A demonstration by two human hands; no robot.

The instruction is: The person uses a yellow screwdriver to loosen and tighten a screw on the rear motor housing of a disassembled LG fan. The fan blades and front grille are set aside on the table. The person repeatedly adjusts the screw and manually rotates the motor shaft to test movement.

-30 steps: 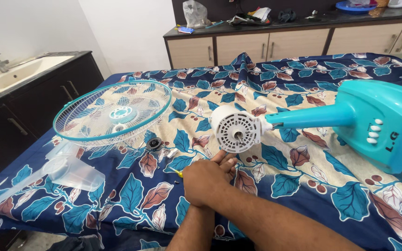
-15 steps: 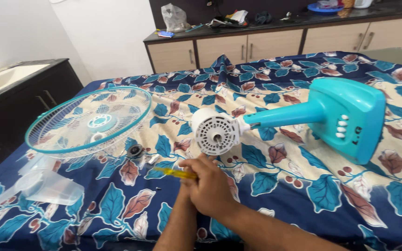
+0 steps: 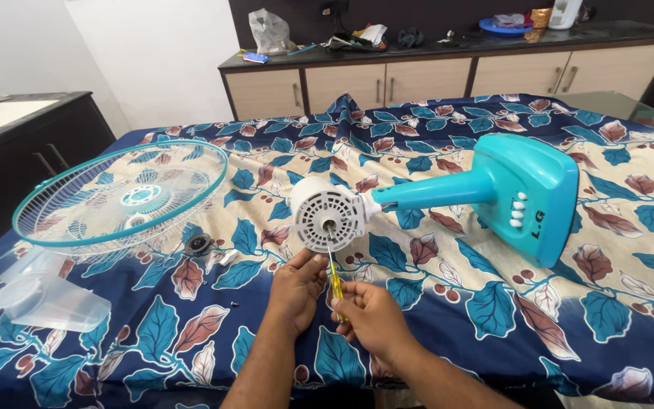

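A teal pedestal fan [image 3: 509, 189] lies on its side on the leaf-patterned sheet. Its white motor housing [image 3: 327, 216] faces me. My right hand [image 3: 372, 318] grips a yellow-handled screwdriver [image 3: 334, 276], whose tip rests against the lower face of the motor housing. My left hand [image 3: 295, 288] sits beside it, fingers curled and touching the screwdriver shaft just below the housing. The teal wire fan guard [image 3: 119, 195] lies to the left. A clear fan blade [image 3: 35, 295] lies at the lower left.
A small black round nut [image 3: 197, 244] and a loose screw [image 3: 235, 304] lie on the sheet [image 3: 433, 303] near the guard. A cabinet counter [image 3: 448, 68] with clutter stands behind. A dark sink unit [image 3: 17, 144] is on the left.
The screwdriver went from lying flat under my hands to being raised by my right hand, its tip now against the motor housing. My view has also shifted.
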